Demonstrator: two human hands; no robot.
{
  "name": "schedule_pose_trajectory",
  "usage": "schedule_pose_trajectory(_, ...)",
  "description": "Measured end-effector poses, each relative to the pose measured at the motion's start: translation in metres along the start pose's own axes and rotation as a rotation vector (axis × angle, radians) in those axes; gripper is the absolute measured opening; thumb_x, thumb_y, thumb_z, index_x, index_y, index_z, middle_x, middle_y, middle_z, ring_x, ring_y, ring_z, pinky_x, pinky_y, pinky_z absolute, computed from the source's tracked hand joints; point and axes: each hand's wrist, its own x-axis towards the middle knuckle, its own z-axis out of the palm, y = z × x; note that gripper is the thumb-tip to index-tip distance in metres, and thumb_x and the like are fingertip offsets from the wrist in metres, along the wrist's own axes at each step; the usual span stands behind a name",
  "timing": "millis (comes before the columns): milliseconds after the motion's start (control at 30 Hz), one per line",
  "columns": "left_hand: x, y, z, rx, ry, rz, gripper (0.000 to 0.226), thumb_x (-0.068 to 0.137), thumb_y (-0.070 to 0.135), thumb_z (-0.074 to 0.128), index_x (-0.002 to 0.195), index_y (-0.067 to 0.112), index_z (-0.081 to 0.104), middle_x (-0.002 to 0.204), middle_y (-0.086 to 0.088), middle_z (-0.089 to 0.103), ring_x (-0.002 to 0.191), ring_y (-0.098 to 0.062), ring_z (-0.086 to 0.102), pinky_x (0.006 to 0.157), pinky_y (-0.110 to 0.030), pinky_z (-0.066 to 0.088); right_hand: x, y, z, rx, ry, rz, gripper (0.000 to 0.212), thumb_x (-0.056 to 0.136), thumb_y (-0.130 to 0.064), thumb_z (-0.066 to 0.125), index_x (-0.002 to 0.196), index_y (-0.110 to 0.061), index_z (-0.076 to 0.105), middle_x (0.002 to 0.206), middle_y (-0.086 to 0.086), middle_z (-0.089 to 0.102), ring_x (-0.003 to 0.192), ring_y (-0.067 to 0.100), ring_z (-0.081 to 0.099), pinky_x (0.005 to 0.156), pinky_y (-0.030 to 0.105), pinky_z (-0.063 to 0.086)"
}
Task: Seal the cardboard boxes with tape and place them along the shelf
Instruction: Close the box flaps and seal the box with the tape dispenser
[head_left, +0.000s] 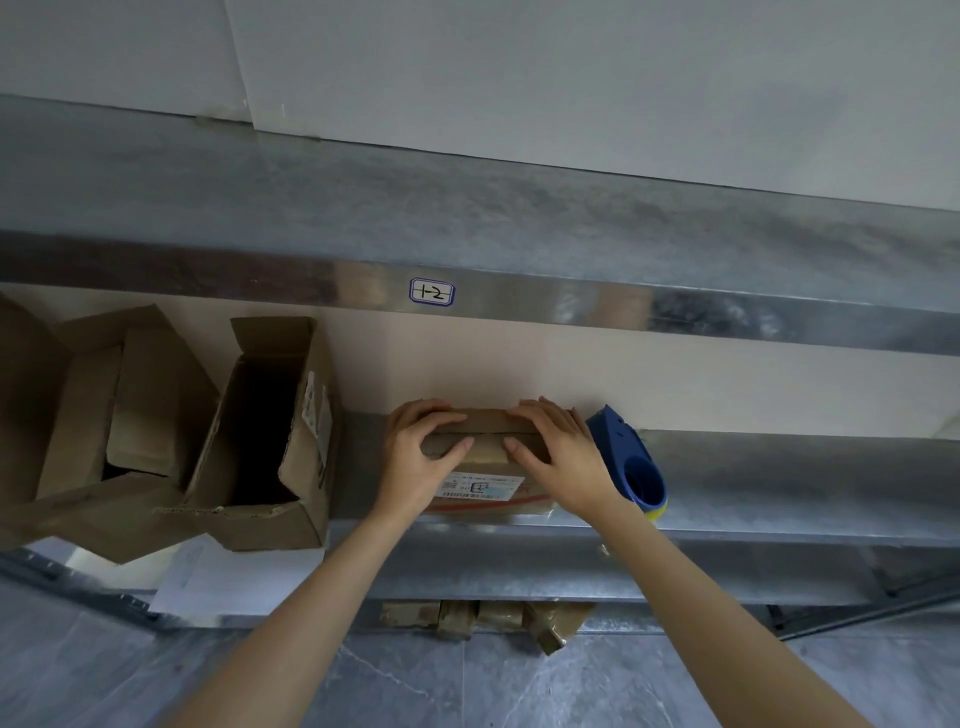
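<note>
A small cardboard box (485, 457) with a printed label on its near side sits on the metal shelf (779, 483). My left hand (421, 457) and my right hand (561, 452) both lie on its top, pressing the two flaps down, fingers fairly straight and thumbs meeting near the seam. A blue tape dispenser (631, 462) stands on the shelf just right of the box, touching my right wrist's side. Two open cardboard boxes stand to the left: a tall one (270, 441) with raised flaps and a wider one (93, 415).
An upper metal shelf (467, 228) with a small "1-2" label (432, 291) hangs overhead. A white paper sheet (208, 577) lies below the left boxes. Crumpled brown tape and cardboard scraps (488, 618) lie on the grey floor under the shelf.
</note>
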Motion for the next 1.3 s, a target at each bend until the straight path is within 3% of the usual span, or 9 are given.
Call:
schedule_pose_trajectory(167,0.0,0.0,0.001,-0.042,0.004,-0.009,0.024,0.079,0.018,0.082,0.102,0.017,0.077,0.112,0.004,0.061,0.117,-0.014,0.051,0.103,-0.025,0.039,-0.013,0.019,-0.015,0.307,0.165,0.202,0.038,0.098,-0.05,0.041,0.131,-0.032,0.05,0.126,-0.012,0.054,0.106,0.006,0.053,0.083,0.026,0.045)
schedule_pose_trajectory(367,0.0,-0.001,0.002,-0.05,0.017,-0.001,0.024,0.078,0.017,0.083,0.101,0.017,0.077,0.112,0.005,0.061,0.117,-0.014,0.052,0.103,-0.023,0.038,-0.034,0.067,-0.016,0.033,0.19,0.447,0.037,0.099,-0.03,0.052,0.134,-0.018,0.047,0.128,0.01,0.055,0.11,0.032,0.056,0.071,0.035,0.047)
schedule_pose_trajectory(600,-0.002,-0.005,0.002,-0.052,0.02,0.017,0.023,0.078,0.017,0.083,0.101,0.019,0.077,0.112,0.008,0.061,0.117,-0.012,0.052,0.103,-0.02,0.037,-0.054,0.087,0.009,-0.065,-0.028,0.602,0.067,0.096,-0.041,0.057,0.151,-0.022,0.024,0.139,0.02,0.045,0.12,0.04,0.048,0.085,0.046,0.05)
schedule_pose_trajectory(733,-0.002,-0.004,0.002,-0.057,0.018,0.011,0.024,0.078,0.017,0.083,0.101,0.019,0.077,0.113,0.006,0.061,0.118,-0.015,0.052,0.104,-0.025,0.038,-0.054,0.09,0.02,-0.026,-0.076,0.59,0.077,0.097,-0.039,0.055,0.155,-0.028,0.006,0.118,0.017,0.063,0.086,0.035,0.066,0.055,0.034,0.046)
schedule_pose_trajectory(867,-0.002,-0.004,0.002,-0.053,0.02,0.012,0.024,0.078,0.016,0.083,0.101,0.018,0.077,0.113,0.004,0.061,0.117,-0.014,0.053,0.104,-0.023,0.038,-0.054,0.1,0.024,-0.084,-0.108,0.588,0.082,0.097,-0.031,0.057,0.156,-0.027,0.0,0.09,0.011,0.067,0.054,0.022,0.056,0.049,0.039,0.053)
schedule_pose_trajectory(933,-0.001,-0.004,0.002,-0.049,0.022,0.013,0.024,0.078,0.015,0.083,0.101,0.018,0.077,0.113,0.004,0.062,0.117,-0.013,0.053,0.104,-0.019,0.036,-0.053,0.105,0.022,-0.072,-0.13,0.57,0.083,0.096,-0.029,0.059,0.155,-0.031,0.001,0.098,0.012,0.067,0.051,0.018,0.053,0.043,0.036,0.049)
schedule_pose_trajectory(1033,0.0,-0.003,0.003,-0.047,0.025,0.016,0.025,0.077,0.015,0.083,0.101,0.018,0.077,0.112,0.006,0.062,0.116,-0.013,0.053,0.104,-0.018,0.036,-0.046,0.112,0.012,0.067,-0.193,0.563,0.087,0.094,-0.027,0.062,0.153,-0.039,-0.001,0.121,0.018,0.062,0.058,0.025,0.059,0.043,0.029,0.042)
schedule_pose_trajectory(1167,0.0,-0.004,0.004,-0.048,0.023,0.019,0.025,0.078,0.016,0.082,0.102,0.018,0.077,0.113,0.005,0.063,0.117,-0.013,0.052,0.103,-0.015,0.035,-0.034,0.117,0.0,0.23,-0.229,0.569,0.095,0.093,-0.02,0.066,0.154,-0.037,-0.005,0.152,0.017,0.032,0.109,0.043,0.057,0.077,0.047,0.056)
schedule_pose_trajectory(1300,-0.001,-0.004,0.003,-0.056,0.023,0.016,0.025,0.078,0.015,0.083,0.102,0.018,0.077,0.114,0.004,0.063,0.118,-0.013,0.053,0.104,-0.019,0.037,-0.029,0.123,-0.004,0.283,-0.272,0.566,0.098,0.092,-0.016,0.067,0.153,-0.038,-0.006,0.158,0.015,0.016,0.121,0.04,0.048,0.088,0.048,0.053)
